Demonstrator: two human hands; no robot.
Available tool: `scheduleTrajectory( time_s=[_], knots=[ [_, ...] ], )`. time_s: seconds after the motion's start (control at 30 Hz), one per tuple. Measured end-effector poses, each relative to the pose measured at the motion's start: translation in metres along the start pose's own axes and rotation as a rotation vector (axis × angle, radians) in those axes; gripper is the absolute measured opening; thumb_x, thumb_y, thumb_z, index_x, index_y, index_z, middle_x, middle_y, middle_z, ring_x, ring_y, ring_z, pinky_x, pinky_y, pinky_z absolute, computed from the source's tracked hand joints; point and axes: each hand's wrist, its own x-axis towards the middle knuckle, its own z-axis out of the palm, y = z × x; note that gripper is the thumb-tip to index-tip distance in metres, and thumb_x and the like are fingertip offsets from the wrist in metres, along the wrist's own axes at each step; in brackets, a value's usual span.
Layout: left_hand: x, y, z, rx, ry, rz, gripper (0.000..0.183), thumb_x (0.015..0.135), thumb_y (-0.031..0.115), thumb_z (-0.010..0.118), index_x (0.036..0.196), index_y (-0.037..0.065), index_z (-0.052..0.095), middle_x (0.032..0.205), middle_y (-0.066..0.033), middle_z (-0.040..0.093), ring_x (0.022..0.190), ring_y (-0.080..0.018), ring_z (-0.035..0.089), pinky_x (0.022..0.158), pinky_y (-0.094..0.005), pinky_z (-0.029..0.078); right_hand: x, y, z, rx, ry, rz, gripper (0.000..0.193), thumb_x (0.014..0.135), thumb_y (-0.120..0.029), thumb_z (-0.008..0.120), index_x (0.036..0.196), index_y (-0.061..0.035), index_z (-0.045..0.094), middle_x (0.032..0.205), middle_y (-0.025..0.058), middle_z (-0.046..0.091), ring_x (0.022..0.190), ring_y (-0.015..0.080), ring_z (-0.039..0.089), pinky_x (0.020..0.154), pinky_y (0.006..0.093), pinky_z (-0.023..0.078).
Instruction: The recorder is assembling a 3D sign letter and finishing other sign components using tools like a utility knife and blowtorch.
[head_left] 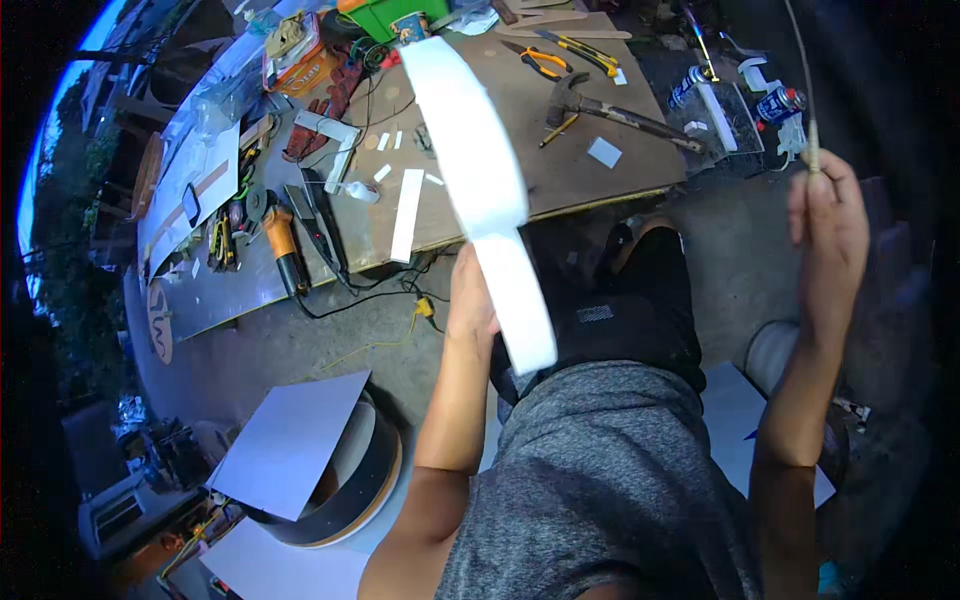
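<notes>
A white, smooth, curved piece with a notch in its side stands up in front of me. It looks thick and partly overexposed, so its kind is unclear. My left hand grips its lower part from the left, the fingers mostly hidden behind it. Raised at the far right, my right hand pinches the thicker end of a thin pale cord running up out of the picture. Beyond the white piece lies the cluttered brown worktable, which neither hand touches.
On the table are a hammer, orange-handled pliers, an orange angle grinder with its cable, a hair straightener and white strips. Spray cans stand at right. White sheets lie over a round drum at lower left.
</notes>
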Motion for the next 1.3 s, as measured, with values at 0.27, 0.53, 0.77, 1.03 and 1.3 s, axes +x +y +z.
scheduleTrajectory(
  time_s=[0.27, 0.53, 0.77, 1.03, 1.3],
  knots=[
    [-0.02, -0.013, 0.022, -0.408, -0.486, -0.255, 0.066, 0.097, 0.038, 0.058, 0.14, -0.009, 0.04, 0.083, -0.0086, 0.052, 0.055, -0.0177, 0.054, 0.047, -0.0277, 0.044, -0.013, 0.026, 0.065, 0.204, -0.025, 0.147, 0.019, 0.099, -0.008, 0.053, 0.116, -0.0019, 0.049, 0.084, 0.0009, 0.058, 0.065, 0.002, 0.044, 0.056, 0.0181, 0.036],
    [-0.019, -0.034, 0.031, -0.235, -0.429, -0.2, 0.059, 0.096, 0.035, 0.059, 0.134, -0.008, 0.047, 0.079, -0.0093, 0.053, 0.053, -0.0205, 0.055, 0.046, -0.0266, 0.046, -0.032, 0.033, 0.148, 0.514, -0.131, 0.258, 0.057, 0.08, -0.001, 0.076, 0.122, -0.0025, 0.037, 0.092, 0.0021, 0.05, 0.078, 0.0068, 0.051, 0.064, 0.0208, 0.045],
    [-0.016, -0.04, 0.019, 0.227, -0.294, -0.23, 0.018, 0.096, 0.015, 0.057, 0.099, 0.0, 0.068, 0.079, -0.0041, 0.068, 0.065, -0.0103, 0.063, 0.057, -0.0239, 0.05, -0.03, 0.047, 0.162, 0.619, -0.155, 0.269, 0.065, 0.079, -0.005, 0.077, 0.127, 0.0019, 0.034, 0.103, 0.0095, 0.056, 0.094, 0.0127, 0.057, 0.083, 0.026, 0.048],
    [-0.02, -0.032, 0.032, 0.606, -0.298, -0.055, 0.034, 0.104, 0.025, 0.047, 0.104, -0.003, 0.066, 0.088, -0.0041, 0.069, 0.081, -0.0096, 0.062, 0.073, -0.0267, 0.049, -0.032, 0.053, 0.151, 0.568, -0.282, 0.297, 0.059, 0.084, -0.014, 0.073, 0.13, 0.0043, 0.042, 0.116, 0.0117, 0.056, 0.105, 0.0162, 0.057, 0.094, 0.0336, 0.048],
    [-0.025, -0.024, 0.045, 0.633, -0.257, 0.057, 0.038, 0.105, 0.031, 0.047, 0.104, -0.003, 0.065, 0.086, -0.0027, 0.067, 0.078, -0.0083, 0.06, 0.07, -0.0255, 0.048, -0.033, 0.09, 0.125, 0.564, -0.353, 0.223, 0.042, 0.094, -0.02, 0.062, 0.13, -0.0021, 0.05, 0.113, 0.0067, 0.058, 0.102, 0.0131, 0.058, 0.088, 0.0289, 0.051]
  ],
)
